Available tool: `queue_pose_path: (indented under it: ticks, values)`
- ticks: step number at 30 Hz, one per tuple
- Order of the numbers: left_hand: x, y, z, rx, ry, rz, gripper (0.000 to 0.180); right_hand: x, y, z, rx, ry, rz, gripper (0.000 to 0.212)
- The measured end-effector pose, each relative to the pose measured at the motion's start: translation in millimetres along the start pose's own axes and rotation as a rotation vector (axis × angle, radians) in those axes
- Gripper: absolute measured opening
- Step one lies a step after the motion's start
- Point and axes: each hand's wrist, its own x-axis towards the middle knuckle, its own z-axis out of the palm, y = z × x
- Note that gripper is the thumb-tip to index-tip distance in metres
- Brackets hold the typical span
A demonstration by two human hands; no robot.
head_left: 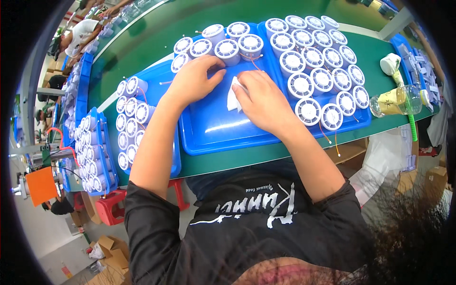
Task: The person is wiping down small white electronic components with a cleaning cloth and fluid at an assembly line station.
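Observation:
My right hand (260, 97) holds a folded white cloth (233, 99) above the bare part of a blue tray (213, 137). My left hand (197, 80) is over the same tray, thumb and forefinger apart, its fingertips close to the white cylinders at the back. Those cylinders, such as one white unit (227, 50), have round, spoked tops, and thin orange-red wires (252, 60) trail from some. Whether my left fingertips touch a cylinder is hidden behind the hand.
More such cylinders fill a blue tray on the right (358, 124) and another at left (175, 164). A clear bottle (399, 101) lies at the right end of the green table (228, 164). A red stool (111, 208) stands below. People work in the far left background.

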Motion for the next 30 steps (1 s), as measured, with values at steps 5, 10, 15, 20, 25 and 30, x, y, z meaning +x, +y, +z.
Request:
queue_pose_path:
  ticks: [5, 10, 15, 20, 25, 30]
  values:
    - [-22.2, 15.9, 0.5, -0.2, -0.085, -0.059, 0.019, -2.7, 0.0, 1.6, -0.042, -0.005, 0.025, 0.018]
    - [-50.3, 17.0, -14.3, -0.071, 0.05, -0.085, 0.014, -6.3, 0.6, 10.4, -0.061, 0.009, -0.043, 0.018]
    - [-44.8, -0.7, -19.4, 0.261, 0.446, 0.086, 0.014, -6.1, -4.7, 8.5, -0.08, -0.087, 0.004, 0.02]
    - [-29.5, -6.8, -14.7, 0.223, 0.418, 0.155, 0.015, -5.4, -5.2, 9.1, -0.087, -0.08, -0.013, 0.019]
    - [-9.0, -1.8, -11.1, 0.365, 0.309, 0.118, 0.025, -5.6, -6.1, 6.0, -0.083, -0.095, 0.014, 0.018]
    - [-0.7, -16.4, -8.0, 0.398, 0.31, 0.099, 0.028, -5.5, -5.1, 6.4, -0.039, -0.103, 0.003, 0.018]
